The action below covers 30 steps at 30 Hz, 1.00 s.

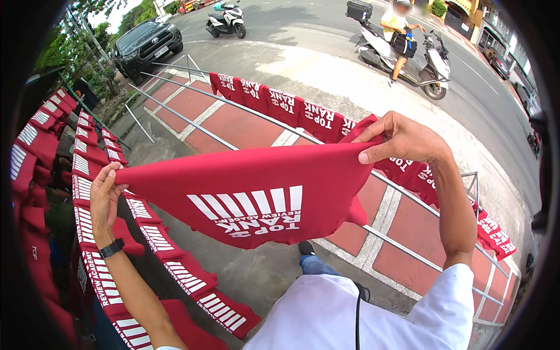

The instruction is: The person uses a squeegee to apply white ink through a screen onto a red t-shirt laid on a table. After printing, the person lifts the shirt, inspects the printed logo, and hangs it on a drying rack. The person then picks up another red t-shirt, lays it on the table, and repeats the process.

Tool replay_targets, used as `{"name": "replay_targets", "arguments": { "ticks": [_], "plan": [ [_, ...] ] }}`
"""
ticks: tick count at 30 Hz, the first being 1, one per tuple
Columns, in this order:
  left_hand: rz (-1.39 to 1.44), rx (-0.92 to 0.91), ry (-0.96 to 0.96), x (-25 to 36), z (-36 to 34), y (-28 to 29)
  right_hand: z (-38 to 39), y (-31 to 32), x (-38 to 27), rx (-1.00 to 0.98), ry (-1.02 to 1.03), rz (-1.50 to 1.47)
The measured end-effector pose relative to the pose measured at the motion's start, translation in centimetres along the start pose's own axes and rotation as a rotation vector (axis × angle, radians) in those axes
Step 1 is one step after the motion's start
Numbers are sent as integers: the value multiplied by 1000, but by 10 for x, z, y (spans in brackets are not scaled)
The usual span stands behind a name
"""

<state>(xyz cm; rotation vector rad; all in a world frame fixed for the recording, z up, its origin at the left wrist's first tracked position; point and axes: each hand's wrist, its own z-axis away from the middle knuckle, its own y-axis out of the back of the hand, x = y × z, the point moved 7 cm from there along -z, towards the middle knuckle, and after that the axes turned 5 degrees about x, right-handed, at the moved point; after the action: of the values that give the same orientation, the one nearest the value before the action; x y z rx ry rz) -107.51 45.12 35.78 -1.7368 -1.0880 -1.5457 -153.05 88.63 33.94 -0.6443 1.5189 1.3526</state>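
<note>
I hold a red shirt (256, 186) with white stripes and white lettering stretched out flat in front of me. My left hand (105, 195) grips its left edge, a black watch on that wrist. My right hand (402, 140) pinches its upper right edge, higher and farther out. The shirt hangs between both hands above a metal rail (402, 245).
More red shirts hang over a far rail (280, 108), a near rail at my lower left (175, 271) and racks at left (35, 146). Below lies red-and-white paving (233, 125). On the road: a rider on a white scooter (402, 46), a parked scooter (226, 20), a dark pickup (146, 44).
</note>
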Motion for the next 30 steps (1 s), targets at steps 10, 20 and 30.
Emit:
{"name": "replay_targets", "arguments": {
  "ticks": [10, 20, 30],
  "plan": [
    [-15, 15, -64, -9, -174, 145, -251, -44, -62, -56, -4, 115],
    [-159, -4, -107, -19, -440, 279, -464, -87, -171, 371, 1, 347],
    [-127, -92, -131, -7, -638, 347, -653, -124, -246, 576, 30, 566]
  ]
}}
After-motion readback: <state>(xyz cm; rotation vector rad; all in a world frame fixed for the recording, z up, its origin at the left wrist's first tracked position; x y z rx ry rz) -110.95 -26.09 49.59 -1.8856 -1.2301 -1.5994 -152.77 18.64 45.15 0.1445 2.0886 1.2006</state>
